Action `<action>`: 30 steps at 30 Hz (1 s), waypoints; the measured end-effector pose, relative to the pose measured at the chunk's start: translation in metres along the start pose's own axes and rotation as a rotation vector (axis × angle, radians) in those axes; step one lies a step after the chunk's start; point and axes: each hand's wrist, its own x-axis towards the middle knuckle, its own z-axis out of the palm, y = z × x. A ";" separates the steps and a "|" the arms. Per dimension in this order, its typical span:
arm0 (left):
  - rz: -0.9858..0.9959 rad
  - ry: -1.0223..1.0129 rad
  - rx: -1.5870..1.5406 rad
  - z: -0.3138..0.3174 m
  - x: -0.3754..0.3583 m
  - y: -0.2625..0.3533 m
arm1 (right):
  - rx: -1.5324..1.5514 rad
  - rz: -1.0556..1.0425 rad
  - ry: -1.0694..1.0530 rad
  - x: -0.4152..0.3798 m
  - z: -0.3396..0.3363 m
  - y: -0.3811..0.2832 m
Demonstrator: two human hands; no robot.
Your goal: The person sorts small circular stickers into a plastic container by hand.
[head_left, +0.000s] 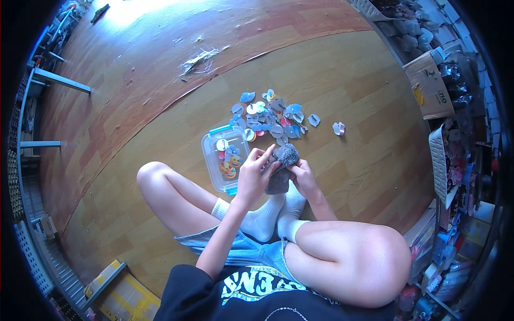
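A grey fuzzy cloth item (279, 179) is between my two hands, in front of my crossed feet. Its upper end is bunched into a curly, fleecy lump; the lower part hangs flat. My left hand (255, 172) is closed on its left side, with thumb and fingers near a small dark piece I cannot make out. On the right edge, my right hand (303, 175) pinches the cloth. A clear plastic box (210, 174) with blue clips stands left of my left hand, holding several colourful flat badges (229, 165). Beyond my hands lies a loose heap of badges (273, 119), many with their backs up.
Two badges lie apart from the heap: a blue-grey one (314, 120) and a pale pink one (339, 128). Scraps of plastic (198, 61) litter the floor further off. Shelves with goods (455, 230) and a cardboard box (430, 88) line the right; metal racking (61, 80) stands left.
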 end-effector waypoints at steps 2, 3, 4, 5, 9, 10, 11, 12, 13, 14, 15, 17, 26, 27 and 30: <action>0.031 -0.029 0.053 0.000 0.000 0.000 | 0.162 0.018 0.079 -0.004 0.005 -0.001; 0.092 -0.064 0.092 0.001 -0.001 0.001 | 0.163 0.018 0.083 -0.003 0.003 0.002; 0.152 -0.099 0.131 0.003 -0.002 0.002 | 0.079 -0.049 0.093 -0.001 0.002 0.005; 0.154 -0.122 0.116 0.008 -0.003 0.001 | -0.004 -0.116 0.103 0.000 0.000 0.007; 0.186 -0.144 0.098 0.008 -0.001 0.008 | 0.146 -0.103 0.202 0.000 -0.009 0.006; 0.182 -0.171 0.107 0.009 -0.001 0.006 | 0.146 -0.103 0.204 0.000 -0.012 0.008; 0.177 -0.196 0.116 0.010 -0.001 0.005 | 0.145 -0.088 0.204 0.001 -0.015 0.010; 0.177 -0.195 0.116 0.011 0.002 0.003 | 0.145 -0.074 0.203 0.001 -0.014 0.009; 0.152 -0.195 -0.004 0.013 0.004 0.002 | 0.120 -0.073 0.159 -0.001 -0.012 0.008; 0.125 -0.196 -0.124 0.015 0.006 0.001 | 0.121 -0.069 0.163 -0.002 -0.010 0.009; 0.113 -0.214 -0.180 0.014 0.011 0.001 | 0.108 -0.076 0.167 -0.001 -0.007 0.010; 0.118 -0.208 -0.305 0.014 0.019 -0.007 | 0.076 -0.066 0.136 0.000 -0.009 0.010; 0.308 -0.140 -0.157 0.004 0.031 -0.011 | 0.121 -0.017 0.104 -0.004 0.000 0.006; 0.361 -0.185 -0.125 0.003 0.029 -0.006 | 0.121 -0.015 0.107 -0.003 -0.003 0.009; 0.241 -0.329 -0.137 -0.003 0.024 0.005 | 0.170 -0.063 0.126 -0.002 -0.007 0.015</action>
